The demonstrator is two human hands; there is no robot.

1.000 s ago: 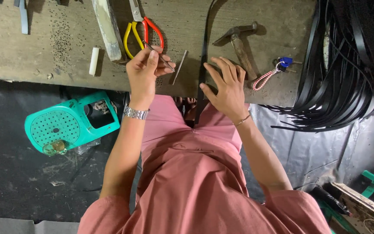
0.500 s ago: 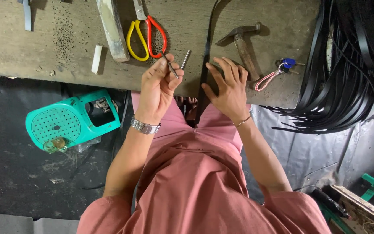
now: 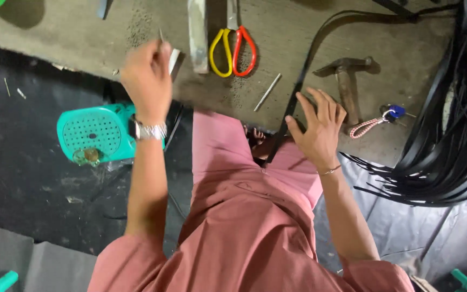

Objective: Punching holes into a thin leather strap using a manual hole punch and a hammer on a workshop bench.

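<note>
A: Left hand point(image 3: 148, 81), upper left of frame, blurred. Fingers look pressed together around something thin and pale sticking up, maybe a small metal pin, can't tell for sure. A small white block point(image 3: 173, 59) sits just beside it on the desk point(image 3: 395, 32).

B: Right hand point(image 3: 317, 127)?

A: Centre right, fingers spread, resting flat at the desk's near edge, touching the black strap point(image 3: 298, 89). The strap runs from the person's lap up across the desk and curves toward the upper right.

B: Other stuff?

A: Yellow and red scissors point(image 3: 232, 51) top centre, flat metal bar point(image 3: 198, 32) just left of them, loose metal pin point(image 3: 267, 92) between scissors and strap. Hammer point(image 3: 346, 81) right of the strap, keys on a braided cord point(image 3: 377, 121) below it. Bundle of black straps point(image 3: 449, 146) at the right edge. Teal plastic box point(image 3: 95, 132) on the floor, lower left.

B: Progress?

A: Early, my guess. One strap laid out and steadied, nothing fixed to it as far as visible. Hammer and scissors untouched, bundle waiting.
</note>
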